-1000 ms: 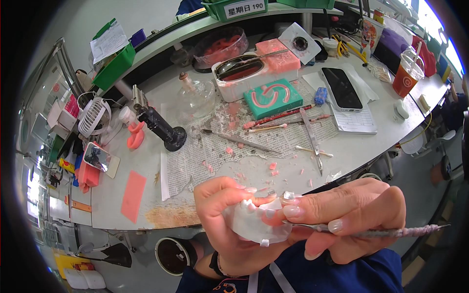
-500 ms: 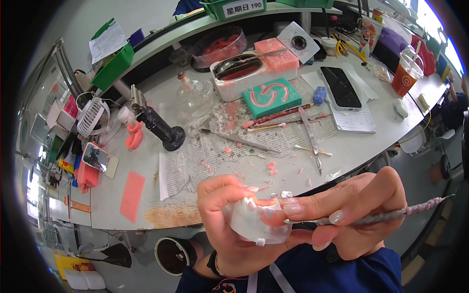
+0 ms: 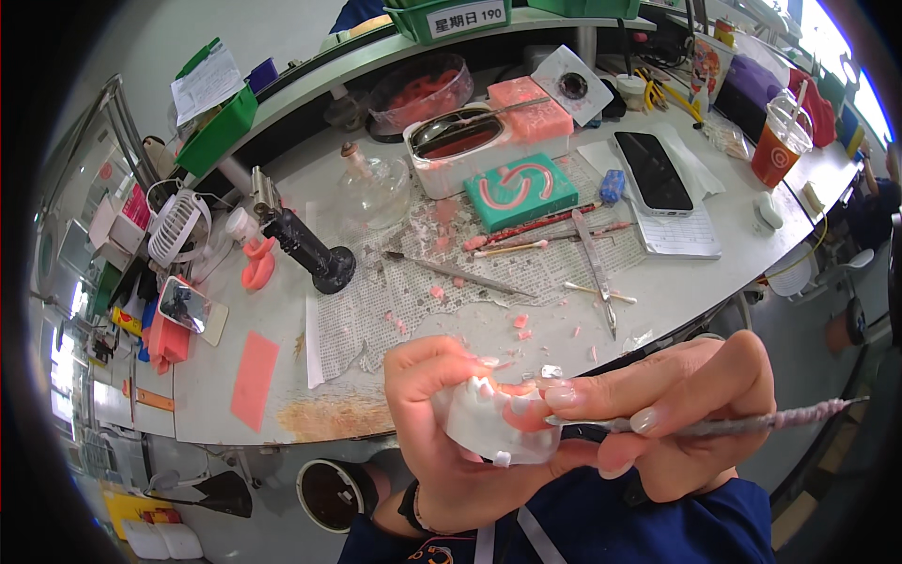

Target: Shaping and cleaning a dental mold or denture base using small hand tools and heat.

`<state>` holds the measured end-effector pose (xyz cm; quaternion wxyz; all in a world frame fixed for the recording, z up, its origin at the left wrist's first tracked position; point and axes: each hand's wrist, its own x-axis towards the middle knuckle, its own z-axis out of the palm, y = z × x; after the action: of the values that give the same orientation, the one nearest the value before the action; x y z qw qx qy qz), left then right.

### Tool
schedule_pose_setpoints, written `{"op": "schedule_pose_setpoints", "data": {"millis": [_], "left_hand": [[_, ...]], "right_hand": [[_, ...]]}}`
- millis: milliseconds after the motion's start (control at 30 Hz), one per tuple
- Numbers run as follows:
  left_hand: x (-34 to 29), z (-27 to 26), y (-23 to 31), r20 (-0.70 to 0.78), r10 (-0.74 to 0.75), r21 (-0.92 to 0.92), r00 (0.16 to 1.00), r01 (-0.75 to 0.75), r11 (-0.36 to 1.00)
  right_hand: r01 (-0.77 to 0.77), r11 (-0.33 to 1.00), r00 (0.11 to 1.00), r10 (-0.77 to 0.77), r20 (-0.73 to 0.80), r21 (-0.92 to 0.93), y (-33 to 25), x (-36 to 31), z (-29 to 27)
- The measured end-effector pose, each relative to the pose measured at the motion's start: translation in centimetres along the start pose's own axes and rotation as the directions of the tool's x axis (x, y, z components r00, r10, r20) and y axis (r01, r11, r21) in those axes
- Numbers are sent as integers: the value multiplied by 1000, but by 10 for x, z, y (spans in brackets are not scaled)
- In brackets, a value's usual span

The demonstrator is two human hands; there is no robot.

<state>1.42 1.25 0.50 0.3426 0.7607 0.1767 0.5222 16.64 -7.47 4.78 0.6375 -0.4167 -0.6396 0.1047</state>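
My left hand (image 3: 423, 399) is closed around a white plaster dental model (image 3: 493, 430), held up before the front edge of the bench. Pink wax (image 3: 524, 410) covers part of its gum line beside the white teeth. In my right hand (image 3: 700, 390) is a slim wax carving tool (image 3: 794, 417), whose handle, crusted with pink wax, points right. Its metal tip (image 3: 564, 423) rests at or very near the wax; exact contact cannot be made out. The right fingertips are against the model's right side. My left fingers partly hide its far side.
Wax-stained newspaper (image 3: 366, 320) bears a metal carver (image 3: 460, 273), a knife-like tool (image 3: 594, 268) and pink crumbs. Behind are a green box (image 3: 521, 188), a wax pot (image 3: 442, 174) and a glass spirit lamp (image 3: 376, 193). A black torch (image 3: 315, 249) stands left, a phone (image 3: 653, 174) lies right.
Both hands have shifted slightly, and the model is turned a little. The carving tool's back end has dipped slightly. Both grips stay the same.
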Motion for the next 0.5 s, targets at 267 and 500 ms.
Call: {"op": "schedule_pose_setpoints", "data": {"millis": [267, 500], "left_hand": [[8, -12, -1, 132, -37, -41, 991, 43, 998], [70, -69, 0, 810, -211, -92, 547, 475, 875]], "right_hand": [[-6, 981, 991, -20, -135, -194, -3, -3, 9], [-126, 803, 928, 303, -216, 582, 17, -9, 11]]}}
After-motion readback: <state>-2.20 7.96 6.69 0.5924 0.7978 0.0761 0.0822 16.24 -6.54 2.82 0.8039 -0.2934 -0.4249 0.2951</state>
